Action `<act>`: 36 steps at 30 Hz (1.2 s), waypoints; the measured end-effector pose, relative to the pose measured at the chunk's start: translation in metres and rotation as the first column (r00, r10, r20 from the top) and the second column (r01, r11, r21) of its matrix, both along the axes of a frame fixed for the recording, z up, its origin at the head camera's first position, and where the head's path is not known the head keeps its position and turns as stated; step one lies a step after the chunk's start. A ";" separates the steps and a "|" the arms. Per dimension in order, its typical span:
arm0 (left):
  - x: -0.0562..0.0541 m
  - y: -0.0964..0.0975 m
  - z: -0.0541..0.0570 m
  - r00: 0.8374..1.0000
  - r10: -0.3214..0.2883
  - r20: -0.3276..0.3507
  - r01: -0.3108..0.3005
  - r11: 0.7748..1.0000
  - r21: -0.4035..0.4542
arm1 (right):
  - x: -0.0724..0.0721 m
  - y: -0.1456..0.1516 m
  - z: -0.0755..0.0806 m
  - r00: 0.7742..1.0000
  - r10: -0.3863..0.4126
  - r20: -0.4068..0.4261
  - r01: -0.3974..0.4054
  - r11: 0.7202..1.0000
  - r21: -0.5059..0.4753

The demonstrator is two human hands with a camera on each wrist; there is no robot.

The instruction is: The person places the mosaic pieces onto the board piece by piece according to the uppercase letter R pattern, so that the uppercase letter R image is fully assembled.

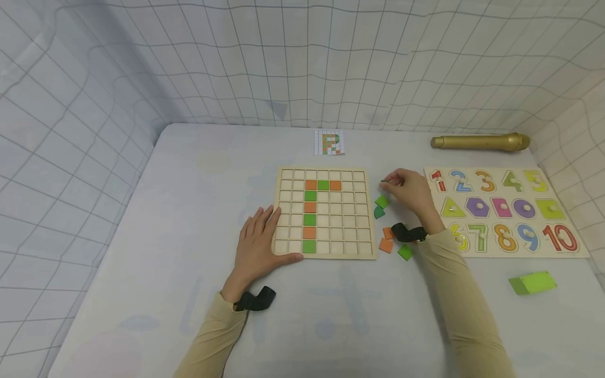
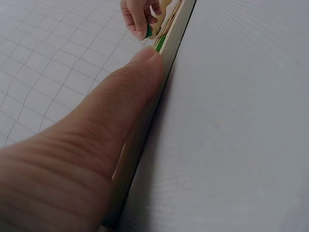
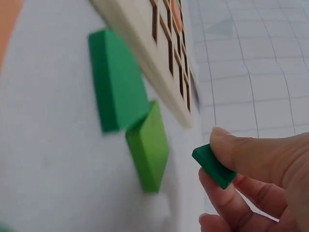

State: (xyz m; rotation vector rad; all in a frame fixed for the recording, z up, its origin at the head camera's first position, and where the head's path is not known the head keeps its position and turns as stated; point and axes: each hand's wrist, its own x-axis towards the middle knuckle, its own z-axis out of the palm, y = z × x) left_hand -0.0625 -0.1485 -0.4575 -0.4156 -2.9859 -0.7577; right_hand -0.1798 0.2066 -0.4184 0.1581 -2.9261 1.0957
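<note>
My left hand (image 1: 257, 242) lies with spread, straight fingers along the left edge of the wooden grid board (image 1: 347, 233), its thumb at the front edge. Orange and green square tiles fill a column of the board and a short row at the column's top. Just beyond the board's right edge, my right hand (image 1: 409, 193) pinches a small dark green tile (image 3: 212, 166) between thumb and fingers, raised above the table. Below that hand lie a light green tile (image 3: 148, 150) and a dark green rounded tile (image 3: 118, 82), close together.
Orange tiles (image 1: 385, 245) and a green tile (image 1: 405, 252) lie by the board's right side. Behind it is a pattern card (image 1: 329, 143). To the right are a number-and-shape puzzle (image 1: 506, 194), a gold microphone (image 1: 479, 142) and a green block (image 1: 534, 283).
</note>
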 end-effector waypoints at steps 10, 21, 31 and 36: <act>0.000 0.000 0.003 1.000 0.002 0.019 -0.002 1.000 -0.002 | -0.007 -0.038 0.003 0.999 0.035 -0.031 -0.037 0.997 -0.066; -0.001 0.000 0.001 1.000 0.002 0.023 -0.002 1.000 -0.011 | -0.009 -0.065 0.004 0.997 0.059 0.040 -0.055 0.995 -0.083; -0.001 0.000 -0.001 1.000 0.001 0.014 -0.001 1.000 -0.015 | -0.009 -0.072 0.002 0.995 0.082 0.053 -0.078 0.993 -0.086; -0.001 0.000 -0.001 1.000 0.001 0.007 -0.001 1.000 -0.010 | -0.009 -0.073 0.000 0.994 0.079 0.074 -0.075 0.996 -0.055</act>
